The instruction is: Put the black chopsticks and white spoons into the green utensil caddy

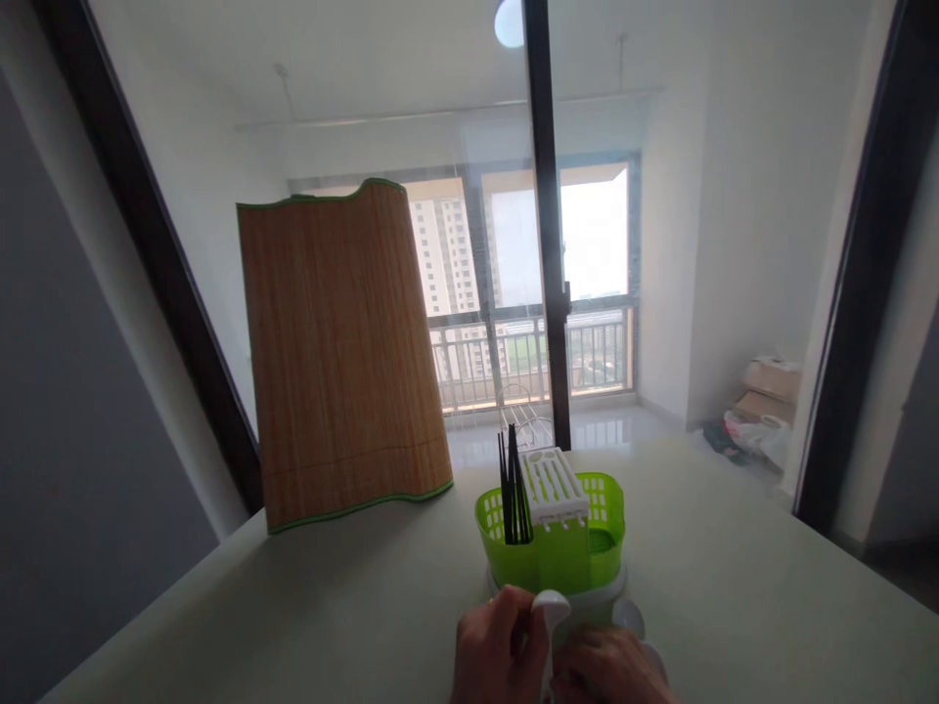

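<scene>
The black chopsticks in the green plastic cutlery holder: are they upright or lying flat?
Upright: the black chopsticks stand in the left compartment of the green plastic cutlery holder.

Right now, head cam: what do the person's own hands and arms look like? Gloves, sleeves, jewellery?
Both hands are bare, with no gloves. The left hand shows what looks like a thin ring on one finger, though it is too small to be sure. The right hand shows no ring or marking in view. Only the hands and knuckles are in frame; wrists and forearms are cut off at the bottom edge, so no sleeves, watch or bracelet can be seen.
</scene>
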`<state>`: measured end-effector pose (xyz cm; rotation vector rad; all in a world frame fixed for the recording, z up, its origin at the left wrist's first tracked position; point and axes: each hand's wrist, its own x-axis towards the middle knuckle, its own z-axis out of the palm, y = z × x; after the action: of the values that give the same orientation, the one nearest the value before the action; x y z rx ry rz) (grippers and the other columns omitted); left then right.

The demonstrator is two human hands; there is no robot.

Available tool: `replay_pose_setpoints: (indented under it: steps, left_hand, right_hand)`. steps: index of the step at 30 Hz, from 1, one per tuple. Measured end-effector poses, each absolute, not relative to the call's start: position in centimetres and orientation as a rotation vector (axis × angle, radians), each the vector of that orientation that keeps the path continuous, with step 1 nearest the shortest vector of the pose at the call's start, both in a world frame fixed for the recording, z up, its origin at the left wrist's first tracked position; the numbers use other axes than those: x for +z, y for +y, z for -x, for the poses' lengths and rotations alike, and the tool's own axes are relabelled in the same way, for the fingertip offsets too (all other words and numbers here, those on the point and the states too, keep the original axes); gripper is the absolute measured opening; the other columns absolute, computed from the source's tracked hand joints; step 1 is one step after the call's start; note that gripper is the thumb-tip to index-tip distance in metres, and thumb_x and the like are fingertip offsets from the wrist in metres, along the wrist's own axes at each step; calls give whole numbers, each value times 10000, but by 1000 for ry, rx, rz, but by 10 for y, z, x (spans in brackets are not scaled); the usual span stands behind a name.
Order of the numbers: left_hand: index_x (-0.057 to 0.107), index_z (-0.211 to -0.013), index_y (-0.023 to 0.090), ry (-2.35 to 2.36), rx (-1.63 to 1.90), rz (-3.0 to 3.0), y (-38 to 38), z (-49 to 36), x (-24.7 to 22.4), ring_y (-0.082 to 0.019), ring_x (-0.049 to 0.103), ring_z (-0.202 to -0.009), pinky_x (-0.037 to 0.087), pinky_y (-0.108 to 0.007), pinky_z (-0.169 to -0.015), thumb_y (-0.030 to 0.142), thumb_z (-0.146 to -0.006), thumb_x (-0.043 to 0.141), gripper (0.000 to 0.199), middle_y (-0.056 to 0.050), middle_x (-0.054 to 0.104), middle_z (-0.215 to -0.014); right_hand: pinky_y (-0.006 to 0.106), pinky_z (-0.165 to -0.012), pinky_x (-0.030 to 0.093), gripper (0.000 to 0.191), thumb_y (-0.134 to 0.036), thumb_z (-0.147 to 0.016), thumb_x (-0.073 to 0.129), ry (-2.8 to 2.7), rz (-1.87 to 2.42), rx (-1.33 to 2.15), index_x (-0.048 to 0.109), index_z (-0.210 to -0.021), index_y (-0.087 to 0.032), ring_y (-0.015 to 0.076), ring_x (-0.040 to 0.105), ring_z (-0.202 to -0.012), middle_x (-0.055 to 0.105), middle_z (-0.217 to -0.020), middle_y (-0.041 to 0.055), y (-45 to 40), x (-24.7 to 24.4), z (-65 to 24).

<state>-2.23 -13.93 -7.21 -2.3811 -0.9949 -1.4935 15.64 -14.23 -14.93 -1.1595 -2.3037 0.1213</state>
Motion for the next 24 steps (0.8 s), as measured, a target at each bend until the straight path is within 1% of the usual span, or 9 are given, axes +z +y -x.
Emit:
replay_pose_setpoints:
  steps: [2,5,8,10,12,14,19,24]
  left_hand:
    - [523,-721,208,-975,-1547,2294,-141,31,-61,-50,411,-393,324,-161,-435,214,-853,527,132,85,466,-479]
    - [547,-768,212,-1105,-1752,2015,-140,50,-28,-55,464,-420,375,-158,-471,250,-828,583,79,87,520,-517]
    - [543,-799,209,-1273,-1937,1767,-129,66,13,-72,529,-474,407,-169,-495,311,-815,612,124,73,571,-572]
    - [538,-801,206,-1356,-1943,1753,-113,70,36,-85,559,-515,424,-183,-522,358,-816,601,165,61,595,-606]
    - [532,-785,206,-1443,-1851,1862,-92,67,49,-92,575,-551,427,-192,-549,389,-822,572,191,53,611,-632]
    - [528,-766,205,-1547,-1687,2025,-72,60,51,-93,575,-569,413,-198,-562,382,-834,534,190,49,612,-641]
    - [537,-734,197,-1804,-1258,2258,-38,41,27,-112,570,-608,358,-221,-582,290,-836,494,145,22,619,-664]
    - [587,-757,202,-1930,-952,2238,-34,33,3,-149,596,-667,296,-246,-566,319,-843,480,181,-3,656,-714]
  right_hand:
    - [201,-592,436,188,-154,-723,632,-2304,1149,108,703,-844,-280,166,681,-687,725,-775,-27,-142,-148,-158]
    - [214,-609,434,185,-174,-777,584,-2318,1083,65,685,-905,-261,168,679,-703,719,-784,-10,-143,-141,-161]
    - [230,-585,413,174,-198,-823,519,-2322,1000,-3,663,-914,-234,166,665,-674,699,-753,8,-146,-134,-163]
    - [234,-574,402,176,-203,-838,490,-2311,969,-17,652,-902,-232,163,660,-665,691,-739,10,-147,-131,-163]
    - [235,-570,394,179,-205,-852,473,-2308,954,-27,645,-891,-233,158,656,-655,687,-729,9,-148,-130,-163]
    - [238,-562,387,181,-198,-855,466,-2323,949,-56,642,-880,-233,157,653,-645,682,-718,10,-148,-130,-162]
    - [245,-523,355,193,-158,-840,457,-2343,973,-156,637,-824,-227,155,637,-598,653,-663,4,-145,-131,-161]
    - [249,-510,331,192,-143,-836,449,-2342,944,-233,618,-795,-226,148,619,-572,641,-644,-2,-145,-129,-162]
